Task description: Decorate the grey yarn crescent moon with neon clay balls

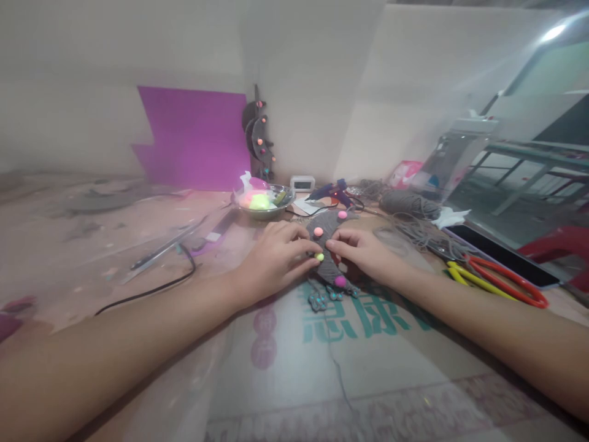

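Note:
A grey yarn-wrapped crescent point(328, 271) stands in front of me, with pink, orange and purple pom-poms along it. Between the thumb and forefinger of my left hand point(273, 261) is a small yellow-green pom-pom point(319, 257), pressed against the crescent's left side. My right hand point(363, 253) grips the crescent's inner edge from the right, its fingers partly hidden. Grey yarn flowers point(317, 299) with turquoise centres hang at the lower tip, above a printed cardboard sheet point(276, 393).
Behind stand a bowl point(264, 212) of bright pom-poms, a glue gun point(334, 193) and a small white clock point(302, 183). At right lie a grey yarn ball point(407, 204), a phone point(501, 255) and red-and-yellow-handled scissors point(506, 282). A utility knife point(161, 252) and black cable point(151, 288) lie left.

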Tool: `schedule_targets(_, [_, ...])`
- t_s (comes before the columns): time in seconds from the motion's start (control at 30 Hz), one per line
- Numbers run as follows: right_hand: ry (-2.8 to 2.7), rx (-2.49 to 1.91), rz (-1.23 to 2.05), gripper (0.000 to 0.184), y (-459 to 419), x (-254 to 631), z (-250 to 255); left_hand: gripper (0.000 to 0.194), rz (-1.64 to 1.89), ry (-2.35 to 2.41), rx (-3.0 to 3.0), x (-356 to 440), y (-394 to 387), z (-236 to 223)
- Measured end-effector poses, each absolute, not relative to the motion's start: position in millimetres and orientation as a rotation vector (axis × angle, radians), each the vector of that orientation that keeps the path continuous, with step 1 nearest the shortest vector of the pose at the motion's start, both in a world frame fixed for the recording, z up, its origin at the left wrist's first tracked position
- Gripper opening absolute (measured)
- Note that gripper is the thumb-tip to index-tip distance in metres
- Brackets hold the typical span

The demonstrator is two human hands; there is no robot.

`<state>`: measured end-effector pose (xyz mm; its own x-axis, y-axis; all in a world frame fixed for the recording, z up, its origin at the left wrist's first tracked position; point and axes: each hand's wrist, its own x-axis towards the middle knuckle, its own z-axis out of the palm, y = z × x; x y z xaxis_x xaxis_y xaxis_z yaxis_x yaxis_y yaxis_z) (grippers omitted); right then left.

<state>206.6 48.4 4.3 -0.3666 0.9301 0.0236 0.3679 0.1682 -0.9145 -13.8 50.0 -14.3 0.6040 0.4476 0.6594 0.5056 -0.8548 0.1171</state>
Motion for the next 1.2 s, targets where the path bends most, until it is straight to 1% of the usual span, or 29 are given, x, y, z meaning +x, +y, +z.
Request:
schedule_targets(0.13, [-1.851, -1.221, 1.158, 0.035, 48.4, 206.4, 4.7, 0.018, -1.124, -0.785, -2.775, -13.7, 49.1, -13.9])
schedule_targets(0.33, [-1.926, -1.231, 1.115, 0.035, 47.2, 207.0, 6.1, 0.021, -1.469, -0.987, -2.695, -16.3, 54.6, -13.3])
schedule_targets(0.4, [-1.972, -1.216, 1.097, 0.033, 46.5, 206.4, 7.6, 0.023, -1.475, -0.995, -2.687, -17.3, 57.0, -13.3])
schedule_targets(0.53, [-2.050, -1.189, 1.091, 0.030, 45.6, 205.2, 9.3, 0.025, -1.365, -0.914, -2.721, -17.0, 56.9, -13.3])
schedule_targets(0.67, [-2.098, -1.155, 1.112, 0.027, 44.8, 204.7, 8.6, 0.021, -1.277, -0.940, -2.729, -15.0, 53.7, -13.0])
schedule_targets(0.93, [-2.137, -1.143, 1.085, 0.026, 44.1, 204.3, 8.6, 0.016, -1.318, -1.007, -2.719, -14.0, 51.9, -12.2])
schedule_targets(1.2, [-2.255, -1.132, 1.105, 0.027, 40.5, 205.7, 11.3, 0.027, -1.481, -1.004, -2.740, -14.9, 55.3, -12.7])
